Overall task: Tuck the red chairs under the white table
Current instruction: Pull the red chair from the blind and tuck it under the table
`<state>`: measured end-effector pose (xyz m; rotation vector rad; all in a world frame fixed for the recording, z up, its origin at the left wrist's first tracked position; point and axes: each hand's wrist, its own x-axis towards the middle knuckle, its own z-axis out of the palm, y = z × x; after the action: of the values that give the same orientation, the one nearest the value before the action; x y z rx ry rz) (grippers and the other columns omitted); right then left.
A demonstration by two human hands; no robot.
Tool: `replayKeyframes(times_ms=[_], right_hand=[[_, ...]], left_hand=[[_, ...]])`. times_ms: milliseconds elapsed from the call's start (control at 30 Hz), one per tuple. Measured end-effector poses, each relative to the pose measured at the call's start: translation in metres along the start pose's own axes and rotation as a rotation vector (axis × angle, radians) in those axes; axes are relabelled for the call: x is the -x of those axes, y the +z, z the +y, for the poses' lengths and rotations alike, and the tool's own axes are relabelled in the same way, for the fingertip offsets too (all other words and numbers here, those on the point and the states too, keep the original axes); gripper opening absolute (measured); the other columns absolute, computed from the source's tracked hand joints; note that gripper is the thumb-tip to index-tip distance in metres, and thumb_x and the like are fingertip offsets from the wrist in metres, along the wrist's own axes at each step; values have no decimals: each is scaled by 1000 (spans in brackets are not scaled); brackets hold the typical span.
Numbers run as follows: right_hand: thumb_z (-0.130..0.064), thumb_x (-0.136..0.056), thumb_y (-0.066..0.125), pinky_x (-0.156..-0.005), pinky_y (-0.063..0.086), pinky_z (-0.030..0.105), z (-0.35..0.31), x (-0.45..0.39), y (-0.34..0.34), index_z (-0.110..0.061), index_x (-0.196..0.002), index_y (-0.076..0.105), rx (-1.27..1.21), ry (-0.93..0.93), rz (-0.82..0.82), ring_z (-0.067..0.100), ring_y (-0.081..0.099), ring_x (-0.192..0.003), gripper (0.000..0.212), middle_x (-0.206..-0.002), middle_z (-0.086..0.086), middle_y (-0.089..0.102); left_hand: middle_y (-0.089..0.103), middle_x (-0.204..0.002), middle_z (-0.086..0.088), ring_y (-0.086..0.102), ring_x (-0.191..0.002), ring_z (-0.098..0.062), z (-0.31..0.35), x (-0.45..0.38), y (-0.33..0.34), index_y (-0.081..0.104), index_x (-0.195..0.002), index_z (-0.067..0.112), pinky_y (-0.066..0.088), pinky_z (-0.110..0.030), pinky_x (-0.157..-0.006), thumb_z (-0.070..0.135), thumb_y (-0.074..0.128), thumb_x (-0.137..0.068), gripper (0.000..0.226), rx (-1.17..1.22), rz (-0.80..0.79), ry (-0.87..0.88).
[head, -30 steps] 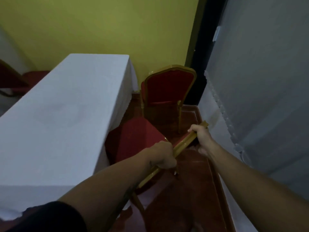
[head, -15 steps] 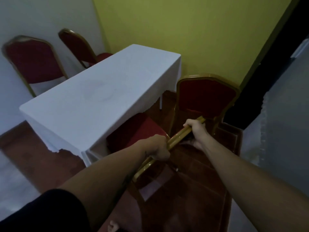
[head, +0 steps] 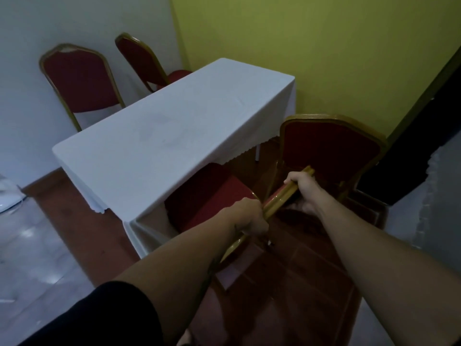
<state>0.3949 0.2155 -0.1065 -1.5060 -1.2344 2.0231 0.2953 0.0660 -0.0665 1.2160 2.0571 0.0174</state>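
Observation:
A white-clothed table fills the middle of the head view. A red chair with a gold frame stands at its near long side, its seat partly under the cloth. Both hands grip the gold top rail of its backrest: my left hand on the near end, my right hand on the far end. A second red chair stands just beyond, at the table's right end, its back facing me. Two more red chairs stand behind the table's far side, against the white wall.
A yellow-green wall rises behind the table. A dark doorway and a pale curtain are at the right. The floor is reddish-brown tile with a pale strip on the left, where a white object shows at the edge.
The view has swung left and pulled back, so the whole table and the two far chairs now show. Both hands keep their grip on the backrest rail.

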Motion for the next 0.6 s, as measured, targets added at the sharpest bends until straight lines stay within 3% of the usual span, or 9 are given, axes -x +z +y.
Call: replayKeyframes(times_ms=[133, 367, 600], right_hand=[[-11, -88, 60, -50, 60, 41, -15, -20, -1, -4, -143, 42, 46, 24, -34, 35, 68, -84, 58, -99, 19, 62], [-10, -84, 60, -77, 61, 54, -25, -54, 7, -2, -139, 48, 91, 54, -53, 38, 67, -94, 57, -106, 20, 60], [-12, -78, 62, -65, 62, 49, -38, -75, 30, -8, -134, 48, 90, 52, -46, 37, 68, -93, 57, -106, 19, 62]], left_hand=[[61, -100, -9, 61, -82, -25, 2, -19, -6, 64, -123, 7, 48, -32, -61, 29, 67, -86, 43, -12, 8, -10], [66, -108, -11, 67, -88, -29, -4, -51, -14, 68, -117, 9, 55, -34, -70, 36, 67, -86, 41, -33, 4, -28], [64, -115, -12, 67, -99, -34, -15, -67, -35, 64, -122, 9, 59, -38, -82, 36, 65, -85, 45, -28, 4, -66]])
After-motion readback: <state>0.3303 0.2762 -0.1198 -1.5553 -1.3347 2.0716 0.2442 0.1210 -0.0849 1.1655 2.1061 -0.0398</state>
